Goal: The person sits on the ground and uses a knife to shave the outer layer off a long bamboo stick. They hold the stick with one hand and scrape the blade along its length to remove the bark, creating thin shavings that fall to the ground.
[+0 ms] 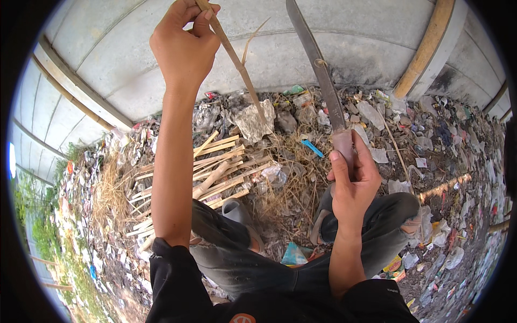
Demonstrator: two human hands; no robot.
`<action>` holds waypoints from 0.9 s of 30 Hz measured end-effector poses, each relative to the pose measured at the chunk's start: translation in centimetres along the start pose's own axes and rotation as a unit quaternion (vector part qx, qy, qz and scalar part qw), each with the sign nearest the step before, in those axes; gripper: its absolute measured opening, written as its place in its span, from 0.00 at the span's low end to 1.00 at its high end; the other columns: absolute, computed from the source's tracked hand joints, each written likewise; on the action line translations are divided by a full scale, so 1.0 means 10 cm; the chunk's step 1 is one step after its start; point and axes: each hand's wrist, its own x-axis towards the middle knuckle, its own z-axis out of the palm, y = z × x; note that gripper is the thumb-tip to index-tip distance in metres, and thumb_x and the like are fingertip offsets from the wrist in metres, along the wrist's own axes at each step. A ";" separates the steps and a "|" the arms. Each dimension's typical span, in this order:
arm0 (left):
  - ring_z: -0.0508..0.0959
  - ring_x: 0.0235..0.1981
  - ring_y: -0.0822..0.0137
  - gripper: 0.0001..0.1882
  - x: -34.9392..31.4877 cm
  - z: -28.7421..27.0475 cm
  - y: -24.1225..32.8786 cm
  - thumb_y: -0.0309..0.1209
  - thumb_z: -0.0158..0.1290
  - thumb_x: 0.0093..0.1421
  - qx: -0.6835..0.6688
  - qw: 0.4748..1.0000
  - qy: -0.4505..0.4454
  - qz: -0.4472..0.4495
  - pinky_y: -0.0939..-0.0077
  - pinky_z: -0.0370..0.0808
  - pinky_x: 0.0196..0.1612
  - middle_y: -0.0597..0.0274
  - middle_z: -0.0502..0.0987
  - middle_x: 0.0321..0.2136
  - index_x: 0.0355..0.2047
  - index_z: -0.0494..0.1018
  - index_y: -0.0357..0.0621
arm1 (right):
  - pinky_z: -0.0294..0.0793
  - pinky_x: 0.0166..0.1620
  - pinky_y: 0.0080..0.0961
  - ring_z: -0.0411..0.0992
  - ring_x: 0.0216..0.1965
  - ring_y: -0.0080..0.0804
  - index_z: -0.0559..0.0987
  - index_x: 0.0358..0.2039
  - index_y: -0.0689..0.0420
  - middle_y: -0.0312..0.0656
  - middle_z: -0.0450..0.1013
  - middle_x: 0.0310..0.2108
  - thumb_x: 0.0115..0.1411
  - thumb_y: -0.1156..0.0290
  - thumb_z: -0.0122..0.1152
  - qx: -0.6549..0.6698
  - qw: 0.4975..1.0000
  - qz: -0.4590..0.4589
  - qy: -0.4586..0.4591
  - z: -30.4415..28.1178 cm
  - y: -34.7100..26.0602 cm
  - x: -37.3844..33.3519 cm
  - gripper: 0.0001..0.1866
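My left hand (186,40) is raised at the upper left, its fingers closed round the top of a thin bamboo stick (235,58). The stick slants down to the right, and its lower end meets a pale rough stone (254,121). A thin peeled strand (249,46) sticks out from its side. In my right hand (353,177) is a machete (326,81), gripped by its brownish handle with the long dark blade pointing up. A small tan loop is round the blade. Left of my feet lies a pile of split bamboo strips (221,172).
Pale panel walls (371,32) stand ahead, with a bamboo pole (428,46) leaning at the right. Litter and dry grass (107,188) cover the ground. A blue plastic piece (312,148) lies between the stone and my right hand. My bent legs (231,237) are close below.
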 end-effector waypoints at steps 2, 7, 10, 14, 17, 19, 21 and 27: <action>0.85 0.40 0.67 0.11 0.10 0.00 0.00 0.24 0.58 0.63 0.073 0.996 -0.001 0.053 0.71 0.83 0.44 0.62 0.86 0.37 0.46 0.80 0.40 | 0.71 0.33 0.14 0.71 0.31 0.15 0.71 0.60 0.71 0.41 0.77 0.38 0.64 0.77 0.65 0.051 0.995 -0.081 0.008 0.18 -0.16 -0.01 0.25; 0.80 0.37 0.52 0.12 0.25 0.10 -0.12 0.17 0.58 0.52 0.138 0.976 0.067 0.156 0.58 0.78 0.40 0.51 0.81 0.31 0.38 0.80 0.40 | 0.75 0.40 0.19 0.75 0.37 0.24 0.65 0.65 0.72 0.46 0.77 0.42 0.66 0.78 0.61 0.103 0.990 -0.084 -0.047 0.26 -0.58 0.03 0.29; 0.80 0.37 0.50 0.11 0.27 0.14 -0.21 0.17 0.58 0.50 0.113 0.977 0.077 0.166 0.58 0.77 0.41 0.52 0.81 0.30 0.35 0.80 0.42 | 0.76 0.46 0.24 0.77 0.42 0.31 0.65 0.65 0.71 0.52 0.78 0.46 0.66 0.77 0.60 0.035 0.988 -0.042 -0.141 0.26 -0.37 -0.02 0.29; 0.84 0.38 0.63 0.11 0.27 0.05 -0.25 0.28 0.62 0.59 0.208 0.971 0.024 0.111 0.64 0.79 0.46 0.65 0.86 0.34 0.42 0.83 0.48 | 0.76 0.49 0.26 0.80 0.46 0.34 0.67 0.65 0.69 0.56 0.78 0.48 0.66 0.76 0.60 -0.060 0.976 -0.033 -0.205 0.32 0.04 -0.10 0.28; 0.82 0.38 0.59 0.11 0.26 0.06 -0.25 0.30 0.63 0.56 0.160 0.981 0.016 0.107 0.60 0.75 0.47 0.65 0.85 0.32 0.41 0.84 0.51 | 0.75 0.49 0.25 0.80 0.43 0.35 0.68 0.64 0.68 0.56 0.79 0.45 0.67 0.74 0.60 -0.075 0.977 -0.069 -0.189 0.38 0.07 -0.06 0.27; 0.81 0.35 0.53 0.10 0.29 0.09 -0.22 0.21 0.60 0.52 0.142 0.983 0.045 0.109 0.59 0.76 0.42 0.55 0.82 0.30 0.36 0.81 0.45 | 0.77 0.37 0.24 0.77 0.29 0.30 0.68 0.65 0.65 0.46 0.78 0.37 0.68 0.71 0.60 -0.032 0.975 -0.094 -0.197 0.39 0.15 0.05 0.27; 0.81 0.35 0.53 0.10 0.32 0.09 -0.25 0.21 0.59 0.52 0.150 0.983 0.046 0.100 0.60 0.76 0.42 0.55 0.82 0.30 0.36 0.81 0.44 | 0.74 0.29 0.23 0.72 0.23 0.24 0.68 0.66 0.61 0.41 0.75 0.32 0.68 0.68 0.61 0.121 0.950 0.139 -0.252 0.26 -0.01 0.15 0.28; 0.82 0.37 0.58 0.12 0.38 0.14 -0.28 0.25 0.61 0.54 0.148 0.984 0.030 0.089 0.61 0.75 0.46 0.61 0.84 0.33 0.40 0.83 0.49 | 0.63 0.19 0.18 0.62 0.16 0.14 0.65 0.68 0.58 0.32 0.69 0.27 0.68 0.67 0.62 0.248 0.905 0.264 -0.222 0.25 -0.16 0.30 0.31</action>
